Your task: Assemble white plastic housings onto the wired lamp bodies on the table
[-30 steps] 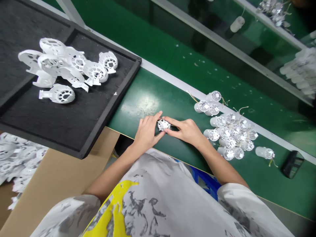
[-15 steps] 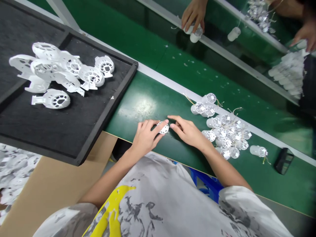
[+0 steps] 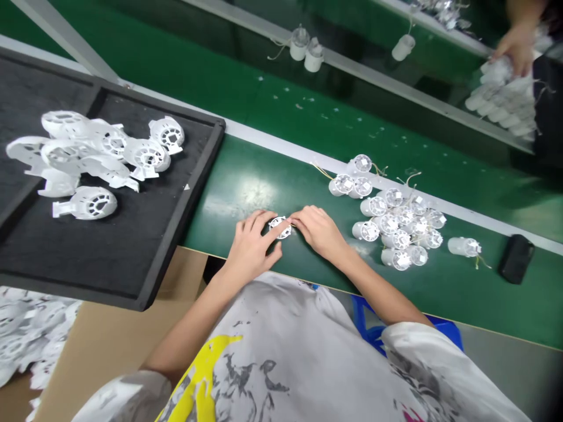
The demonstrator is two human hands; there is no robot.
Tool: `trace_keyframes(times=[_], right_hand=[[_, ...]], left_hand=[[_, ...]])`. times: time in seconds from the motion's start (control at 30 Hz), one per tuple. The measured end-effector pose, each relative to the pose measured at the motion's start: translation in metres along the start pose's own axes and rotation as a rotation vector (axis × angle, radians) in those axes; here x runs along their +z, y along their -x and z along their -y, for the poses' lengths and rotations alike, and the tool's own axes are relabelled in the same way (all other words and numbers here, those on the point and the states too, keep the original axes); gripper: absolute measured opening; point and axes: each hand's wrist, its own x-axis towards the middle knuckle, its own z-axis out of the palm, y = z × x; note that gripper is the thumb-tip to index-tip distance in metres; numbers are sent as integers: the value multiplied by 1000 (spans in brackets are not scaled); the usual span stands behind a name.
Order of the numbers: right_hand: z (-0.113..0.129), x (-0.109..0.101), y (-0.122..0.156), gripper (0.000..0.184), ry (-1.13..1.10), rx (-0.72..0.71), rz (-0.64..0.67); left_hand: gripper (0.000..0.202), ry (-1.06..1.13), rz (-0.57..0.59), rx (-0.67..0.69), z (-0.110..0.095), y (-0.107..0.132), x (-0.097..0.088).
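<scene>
My left hand (image 3: 255,239) curls its fingers and thumb around a small white round plastic housing (image 3: 280,228) with an openwork face, held at the green tabletop. At the housing's right edge, my right hand (image 3: 317,230) has its thumb and fingertips pinched together. A thin yellowish wire (image 3: 293,225) shows at those fingertips, though its far end is hidden. To the right stands a cluster of similar white cylindrical housings (image 3: 389,224) with clear tops, some trailing wires.
On the left, a black tray (image 3: 171,234) bears several white plastic shells (image 3: 93,203). A black phone-like object (image 3: 516,258) and a single housing (image 3: 464,247) lie at right. Across the rail, another person's hand (image 3: 515,50) touches stacked white cylinders (image 3: 501,108).
My right hand has closed its fingers into a pinch at the housing's edge. The other person's hand has left the two cylinders on the far rail. The view has shifted slightly.
</scene>
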Motion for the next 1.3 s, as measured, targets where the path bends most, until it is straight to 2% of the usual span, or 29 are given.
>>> trace_keyframes(times=[0.07,0.13,0.23,0.3,0.37,0.47,0.53,0.63,0.73,0.8,0.87,0.93,1.0,1.07,1.17,1.23,1.3], right_hand=[[6,-5,3,24,31,8,-100],[15,-8,8,22,-72,37,-183],[27,-4,14,25,-345,69,-191],[32,2,17,26,-438,79,-188],[35,9,18,21,-467,88,-191],[38,14,17,26,-506,127,-172],[39,16,15,26,-522,148,-170],[40,21,10,17,-505,167,-210],[39,27,4,16,-455,180,-280],[38,31,1,17,-414,176,-320],[38,33,-2,17,-376,161,-343],[39,34,-3,17,-340,140,-356],[41,33,-3,16,-302,127,-369],[43,30,-3,15,-262,121,-364],[45,21,-3,16,-241,89,-289],[47,12,-3,17,-248,55,-230],[50,3,-2,22,-252,38,-233]], left_hand=[[52,18,67,41,1,1,-7],[50,0,83,19,1,2,-8],[74,-57,20,-107,0,-1,-4],[81,-24,10,-122,1,-4,-3],[66,58,54,-82,3,-8,-6],[44,161,119,-42,11,-12,-11],[44,189,115,-46,17,-15,-10],[46,174,88,-74,19,-18,-3],[47,128,50,-125,11,-22,2],[49,93,51,-128,6,-24,-4],[55,49,99,-78,8,-24,-23],[59,-56,106,-73,25,-23,-54],[56,-246,22,-181,58,-18,-91],[56,-431,-61,-302,101,-13,-126],[61,-415,11,-319,162,-10,-163],[56,-375,18,-314,185,-12,-179],[50,-377,-29,-318,188,-13,-188]])
